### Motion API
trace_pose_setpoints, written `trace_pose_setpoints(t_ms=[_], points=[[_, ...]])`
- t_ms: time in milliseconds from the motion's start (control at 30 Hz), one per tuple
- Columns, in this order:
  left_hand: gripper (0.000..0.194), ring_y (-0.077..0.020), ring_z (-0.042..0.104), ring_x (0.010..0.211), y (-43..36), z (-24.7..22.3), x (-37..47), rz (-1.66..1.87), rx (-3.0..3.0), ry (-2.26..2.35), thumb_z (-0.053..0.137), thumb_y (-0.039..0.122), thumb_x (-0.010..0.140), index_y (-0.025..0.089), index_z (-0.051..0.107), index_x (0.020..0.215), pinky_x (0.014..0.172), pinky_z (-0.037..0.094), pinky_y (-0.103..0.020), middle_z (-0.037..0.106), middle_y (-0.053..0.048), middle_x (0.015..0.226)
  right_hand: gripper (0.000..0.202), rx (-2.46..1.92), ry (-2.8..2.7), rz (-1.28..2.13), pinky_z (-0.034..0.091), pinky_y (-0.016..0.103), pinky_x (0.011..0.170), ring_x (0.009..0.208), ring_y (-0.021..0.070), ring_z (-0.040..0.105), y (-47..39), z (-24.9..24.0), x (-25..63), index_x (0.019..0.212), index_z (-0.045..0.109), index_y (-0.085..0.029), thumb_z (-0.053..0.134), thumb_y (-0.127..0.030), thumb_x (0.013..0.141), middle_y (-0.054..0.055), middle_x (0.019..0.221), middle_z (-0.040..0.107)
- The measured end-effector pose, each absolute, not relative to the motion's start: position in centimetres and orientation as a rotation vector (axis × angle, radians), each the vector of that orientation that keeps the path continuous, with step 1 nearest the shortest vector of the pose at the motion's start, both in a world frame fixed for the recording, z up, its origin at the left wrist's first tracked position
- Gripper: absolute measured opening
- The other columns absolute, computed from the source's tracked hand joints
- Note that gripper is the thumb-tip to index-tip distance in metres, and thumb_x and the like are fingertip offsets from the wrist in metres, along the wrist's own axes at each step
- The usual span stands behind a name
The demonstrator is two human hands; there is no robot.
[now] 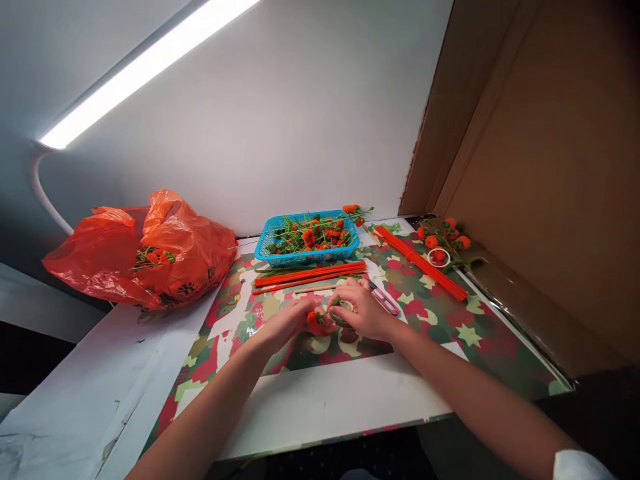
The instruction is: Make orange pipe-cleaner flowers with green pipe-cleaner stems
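Between my two hands is an orange fuzzy flower [314,323] with a green stem, above the patterned mat [320,360]. My left hand [287,323] is closed around the flower head, its fingertips partly hidden behind it. My right hand [365,310] pinches the green stem [331,308] just right of the flower. Partly behind my right hand lies a pink-handled tool [386,301], whose working end is hidden. Beyond my hands, a bundle of orange-red pipe cleaners [310,273] lies across the mat, with a thin tan stick [316,289] in front of it.
A blue basket [307,257] full of orange flowers stands against the wall. At left sits a red plastic bag [195,267] with more flowers. More pipe cleaners [423,262], a white ring [439,249] and a flower spray [463,242] lie right, beside cardboard [540,167]. A lamp [150,67] hangs above.
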State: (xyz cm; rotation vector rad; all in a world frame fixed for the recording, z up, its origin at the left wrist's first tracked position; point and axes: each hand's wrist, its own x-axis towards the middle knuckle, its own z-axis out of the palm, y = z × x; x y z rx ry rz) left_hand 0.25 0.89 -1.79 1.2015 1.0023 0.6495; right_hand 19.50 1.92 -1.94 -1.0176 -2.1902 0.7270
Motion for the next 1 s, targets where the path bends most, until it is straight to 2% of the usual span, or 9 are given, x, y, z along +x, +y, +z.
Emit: trace_pose_setpoints(t_ms=[67, 133, 200, 300, 433, 600, 833, 1000], points=[[0.031, -0.0177, 0.06, 0.072, 0.6, -1.3, 0.5, 0.782, 1.538, 1.141, 0.055, 0.044, 0.08, 0.015, 0.065, 0.076, 0.068, 0.047, -0.028, 0.066, -0.006, 0.077, 0.008, -1.092, -2.171, 0.678, 0.025, 0.039, 0.086, 0.09, 0.0185, 0.052, 1.9, -2.0, 19.4, 0.081, 0.067, -0.023, 0.061, -0.022, 0.087, 0.0, 0.086, 0.069], [0.024, -0.0178, 0.06, 0.077, 0.3, -0.9, 0.9, 0.848, 1.899, 1.252, 0.059, 0.04, 0.08, 0.017, 0.066, 0.079, 0.071, 0.047, -0.028, 0.066, -0.005, 0.084, 0.009, -1.166, -2.157, 0.671, 0.025, 0.038, 0.085, 0.091, 0.019, 0.052, 1.9, -2.1, 19.2, 0.081, 0.068, -0.023, 0.061, -0.023, 0.087, 0.0, 0.085, 0.069], [0.017, -0.0179, 0.06, 0.08, 0.0, -0.8, 1.3, 0.839, 2.15, 1.313, 0.057, 0.033, 0.081, 0.019, 0.065, 0.076, 0.073, 0.046, -0.028, 0.066, -0.005, 0.088, 0.011, -1.242, -2.14, 0.691, 0.026, 0.038, 0.084, 0.092, 0.0194, 0.053, 1.9, -2.1, 18.9, 0.079, 0.069, -0.023, 0.06, -0.023, 0.086, 0.0, 0.082, 0.068], [0.018, -0.0175, 0.06, 0.078, -0.1, -1.0, 1.5, 0.775, 2.289, 1.354, 0.053, 0.025, 0.083, 0.019, 0.064, 0.07, 0.069, 0.044, -0.027, 0.066, -0.005, 0.085, 0.013, -1.34, -2.108, 0.736, 0.028, 0.036, 0.082, 0.088, 0.0194, 0.054, 1.9, -2.0, 18.7, 0.077, 0.071, -0.023, 0.061, -0.026, 0.085, 0.001, 0.076, 0.065], [0.02, -0.0165, 0.058, 0.074, 0.4, -1.1, 0.9, 0.727, 2.147, 1.324, 0.053, 0.026, 0.083, 0.018, 0.064, 0.068, 0.065, 0.043, -0.026, 0.065, -0.004, 0.08, 0.008, -1.273, -2.126, 0.824, 0.03, 0.036, 0.085, 0.094, 0.0201, 0.054, 1.8, -1.5, 19.1, 0.086, 0.072, -0.025, 0.064, -0.026, 0.083, 0.001, 0.084, 0.066], [0.026, -0.0141, 0.057, 0.065, 1.0, -1.0, -0.3, 0.602, 1.629, 1.092, 0.066, 0.039, 0.076, 0.014, 0.064, 0.07, 0.057, 0.045, -0.023, 0.063, -0.003, 0.071, 0.008, -1.076, -2.209, 0.881, 0.032, 0.037, 0.087, 0.094, 0.0197, 0.053, 2.2, -1.8, 19.8, 0.086, 0.072, -0.024, 0.064, -0.024, 0.084, 0.001, 0.088, 0.068], [0.025, -0.015, 0.06, 0.068, 0.8, -0.7, -0.7, 0.508, 1.263, 0.864, 0.076, 0.038, 0.067, 0.016, 0.067, 0.069, 0.07, 0.047, -0.027, 0.065, -0.003, 0.066, 0.008, -0.869, -2.206, 0.839, 0.034, 0.035, 0.087, 0.087, 0.0181, 0.052, 2.5, -2.4, 20.0, 0.083, 0.071, -0.025, 0.064, -0.023, 0.084, 0.0, 0.085, 0.07], [0.026, -0.0153, 0.061, 0.069, 0.9, -1.6, -0.7, 0.46, 1.145, 0.852, 0.078, 0.039, 0.065, 0.015, 0.068, 0.068, 0.071, 0.046, -0.027, 0.066, -0.004, 0.067, 0.006, -0.839, -2.178, 0.892, 0.034, 0.034, 0.084, 0.086, 0.0177, 0.053, 2.5, -2.4, 20.1, 0.08, 0.069, -0.023, 0.066, -0.019, 0.081, -0.001, 0.082, 0.07]])
